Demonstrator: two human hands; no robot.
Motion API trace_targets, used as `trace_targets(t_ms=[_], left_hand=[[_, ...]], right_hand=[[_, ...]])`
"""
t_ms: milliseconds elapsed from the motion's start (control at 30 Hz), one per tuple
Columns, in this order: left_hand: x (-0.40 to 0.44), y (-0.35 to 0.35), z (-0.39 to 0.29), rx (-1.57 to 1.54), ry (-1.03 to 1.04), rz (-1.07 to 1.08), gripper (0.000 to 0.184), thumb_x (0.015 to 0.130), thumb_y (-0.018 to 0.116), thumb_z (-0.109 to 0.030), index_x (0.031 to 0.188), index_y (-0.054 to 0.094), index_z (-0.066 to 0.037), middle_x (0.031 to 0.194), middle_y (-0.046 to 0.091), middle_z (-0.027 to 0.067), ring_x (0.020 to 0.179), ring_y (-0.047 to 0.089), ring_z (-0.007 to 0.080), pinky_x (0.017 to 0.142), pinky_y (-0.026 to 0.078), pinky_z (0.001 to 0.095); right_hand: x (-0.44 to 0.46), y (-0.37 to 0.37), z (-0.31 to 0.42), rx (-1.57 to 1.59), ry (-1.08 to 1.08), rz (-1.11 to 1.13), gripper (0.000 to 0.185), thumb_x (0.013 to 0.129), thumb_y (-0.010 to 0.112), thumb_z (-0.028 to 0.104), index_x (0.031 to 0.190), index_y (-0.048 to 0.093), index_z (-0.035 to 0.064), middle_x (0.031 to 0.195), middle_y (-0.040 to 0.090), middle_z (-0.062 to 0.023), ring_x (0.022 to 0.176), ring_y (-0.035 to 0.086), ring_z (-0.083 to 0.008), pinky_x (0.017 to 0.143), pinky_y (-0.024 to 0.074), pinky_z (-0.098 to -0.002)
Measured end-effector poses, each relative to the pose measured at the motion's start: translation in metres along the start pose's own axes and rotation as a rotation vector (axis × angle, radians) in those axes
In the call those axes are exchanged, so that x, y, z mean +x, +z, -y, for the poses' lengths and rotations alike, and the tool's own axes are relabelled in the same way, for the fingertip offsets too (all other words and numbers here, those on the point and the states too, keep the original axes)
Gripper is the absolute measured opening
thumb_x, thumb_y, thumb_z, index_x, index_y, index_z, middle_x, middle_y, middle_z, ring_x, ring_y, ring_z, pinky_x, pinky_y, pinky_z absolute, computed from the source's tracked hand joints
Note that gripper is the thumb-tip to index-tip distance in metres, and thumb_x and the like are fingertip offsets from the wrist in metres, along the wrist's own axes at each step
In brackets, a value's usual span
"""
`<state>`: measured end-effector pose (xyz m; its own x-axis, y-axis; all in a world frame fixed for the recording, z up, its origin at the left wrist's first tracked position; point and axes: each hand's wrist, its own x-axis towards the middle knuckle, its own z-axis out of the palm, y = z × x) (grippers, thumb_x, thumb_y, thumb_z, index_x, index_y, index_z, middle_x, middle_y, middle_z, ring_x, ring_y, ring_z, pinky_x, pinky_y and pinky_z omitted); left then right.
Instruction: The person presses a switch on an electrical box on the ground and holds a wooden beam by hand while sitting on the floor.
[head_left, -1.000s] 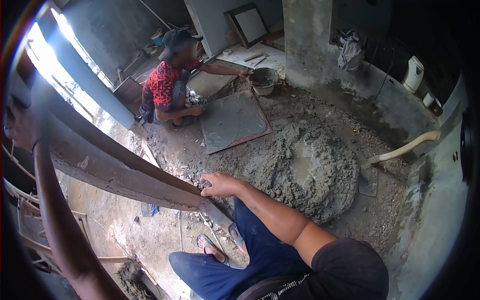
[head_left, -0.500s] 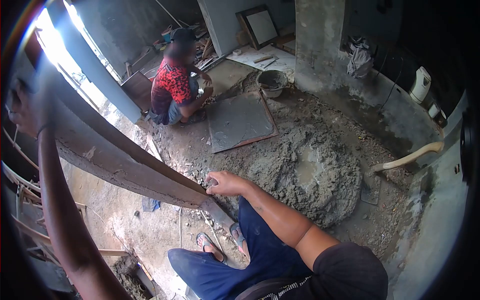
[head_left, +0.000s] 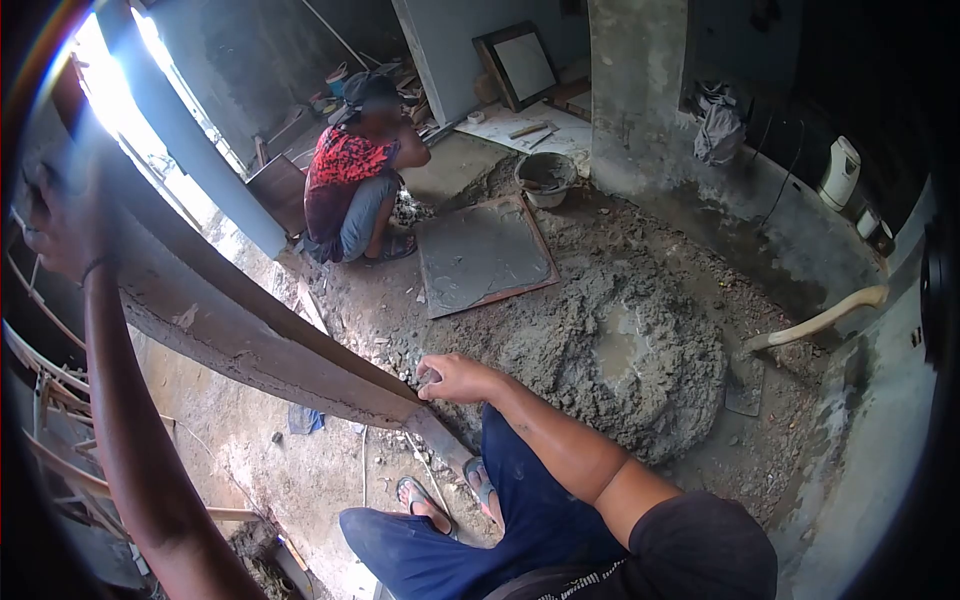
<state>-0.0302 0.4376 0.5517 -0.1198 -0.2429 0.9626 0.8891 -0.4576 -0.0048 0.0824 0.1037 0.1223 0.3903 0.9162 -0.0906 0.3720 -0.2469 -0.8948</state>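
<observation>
My left hand (head_left: 68, 225), partly washed out by glare, is up at the far left with its fingers curled round the edge of a grey concrete pillar (head_left: 240, 335). My right hand (head_left: 458, 381) is over my raised knee, beside the pillar's lower part. Its fingers are bent in towards the thumb; whether anything small is between them I cannot make out. Beyond that hand lies a heap of wet mortar (head_left: 660, 390) with a pool of water in its middle. A square board (head_left: 480, 250) covered with smooth grey mortar lies farther off.
A co-worker (head_left: 350, 180) squats behind the board. Near them stands a bucket (head_left: 546, 180). A wooden-handled hoe (head_left: 815, 320) rests at the heap's right side, by the wall. Rubble covers the floor, and a framed panel (head_left: 518, 65) leans at the back.
The co-worker has raised an arm towards their head and turned slightly. My view has shifted a little; both my hands keep nearly the same places.
</observation>
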Motion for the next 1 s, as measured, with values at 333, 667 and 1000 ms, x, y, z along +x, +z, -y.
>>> trace_targets(t_ms=[333, 667, 1000], left_hand=[[0.002, 0.016, 0.012, 0.119, -0.011, 0.106, 0.093, 0.071, 0.045, -0.086, 0.147, 0.033, -0.034, 0.149, 0.036, 0.0088, 0.134, 0.034, 0.0409, 0.101, 0.035, 0.0585], [0.001, 0.002, 0.005, 0.209, 0.05, 0.083, 0.094, 0.073, 0.04, -0.086, 0.147, 0.035, -0.029, 0.137, 0.053, 0.013, 0.123, 0.053, 0.0342, 0.098, 0.042, 0.0518], [0.001, 0.016, 0.014, 0.127, 0.009, 0.125, 0.092, 0.072, 0.043, -0.086, 0.147, 0.034, -0.033, 0.153, 0.031, 0.0065, 0.136, 0.031, 0.0416, 0.103, 0.034, 0.0569]], right_hand=[[-0.004, -0.002, 0.004, -0.009, -0.003, -0.005, 0.052, 0.077, 0.07, 0.036, 0.116, 0.059, 0.0032, 0.107, 0.065, -0.0212, 0.104, 0.063, -0.0341, 0.089, 0.0486, -0.0404], [-0.003, 0.001, 0.0, -0.039, -0.043, -0.044, 0.05, 0.079, 0.07, 0.035, 0.115, 0.058, 0.0037, 0.101, 0.067, -0.0185, 0.097, 0.064, -0.0313, 0.083, 0.0493, -0.0396], [-0.003, 0.001, -0.002, -0.022, -0.062, -0.051, 0.049, 0.079, 0.071, 0.034, 0.116, 0.058, 0.0035, 0.1, 0.067, -0.0184, 0.096, 0.065, -0.0307, 0.084, 0.0495, -0.0387]])
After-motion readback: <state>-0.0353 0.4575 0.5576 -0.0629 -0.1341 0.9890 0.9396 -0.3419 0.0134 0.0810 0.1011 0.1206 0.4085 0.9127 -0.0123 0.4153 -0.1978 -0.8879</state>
